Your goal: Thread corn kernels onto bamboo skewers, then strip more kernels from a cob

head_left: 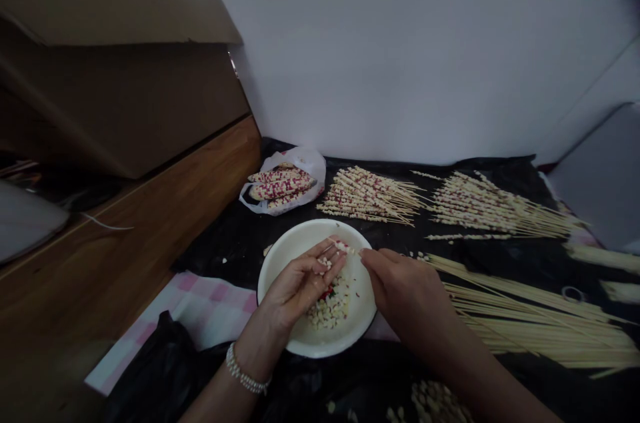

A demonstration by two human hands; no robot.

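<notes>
My left hand [305, 283] is palm up over a white bowl [280, 246], its fingers curled around loose corn kernels [325, 263]. At its fingertips a short row of red and pale kernels [342, 246] lies in line, apparently on a thin skewer whose stick I cannot make out. My right hand [400, 276] is closed in a pinch at the right end of that row, above the bowl's right rim. Pale loose kernels [330, 309] lie in the bottom of the bowl, with a small red patch among them, partly behind my left hand.
Behind the bowl, a plastic bag [313, 163] holds speckled corn cobs [283, 186]. Two piles of kernel-threaded skewers [370, 193] lie to its right. Bare sticks [540, 323] spread at right on black plastic sheeting [225, 236]. A cardboard box [150, 89] stands left.
</notes>
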